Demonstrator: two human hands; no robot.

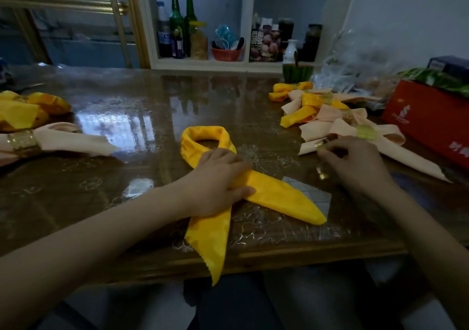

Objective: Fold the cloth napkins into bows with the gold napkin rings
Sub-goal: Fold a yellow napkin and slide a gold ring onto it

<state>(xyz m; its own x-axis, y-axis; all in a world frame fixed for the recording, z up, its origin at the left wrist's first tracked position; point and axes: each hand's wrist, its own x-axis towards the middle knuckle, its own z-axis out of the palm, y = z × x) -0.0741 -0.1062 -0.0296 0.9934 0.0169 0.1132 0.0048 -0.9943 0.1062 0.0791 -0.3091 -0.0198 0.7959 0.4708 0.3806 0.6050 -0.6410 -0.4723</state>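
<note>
Yellow cloth napkin (279, 197): lies on the glossy brown counter (142, 101), near its front edge, folded into a long band. The band makes a loop on the far side, and its two tails cross and spread toward the person. One tail's tip hangs over the counter edge.
Left hand (215, 179): lies on the crossing of the tails, with the fingers curled over the far side and the thumb along the near side, gripping the cloth there.
Right hand (355, 164): to the right of the yellow napkin and apart from it. Its fingers are curled round a gold napkin ring (322, 175), of which only bits of gold show at the fingertips and under the thumb; this part is blurred.
Right side: a heap of peach and yellow napkin bows (330, 119), just beyond the right hand, beside a red cardboard box (426, 119).
Left side: a peach folded napkin (71, 139) in a wide gold band (22, 143), with yellow ringed napkins (25, 111) behind it.
</note>
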